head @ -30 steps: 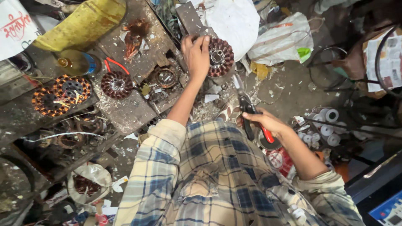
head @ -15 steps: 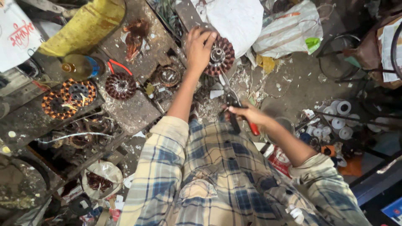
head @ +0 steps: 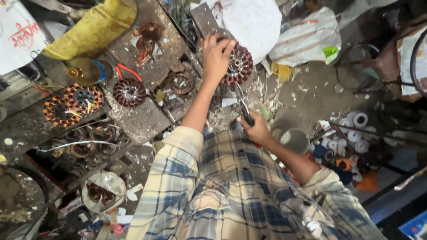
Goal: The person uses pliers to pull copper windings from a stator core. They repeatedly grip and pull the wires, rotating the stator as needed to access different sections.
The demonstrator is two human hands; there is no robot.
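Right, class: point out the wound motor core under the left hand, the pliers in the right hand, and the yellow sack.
motor core point(head: 240, 66), head view, winding ring
pliers point(head: 242, 103), head view, metal jaws
yellow sack point(head: 91, 29), head view, middle

A dirty workbench point(head: 147, 120) holds a dark round motor coil point(head: 129, 92) near its middle. At nine o'clock lies an orange one point(head: 72, 103). Red-handled pliers point(head: 126, 70) lie at twelve o'clock.
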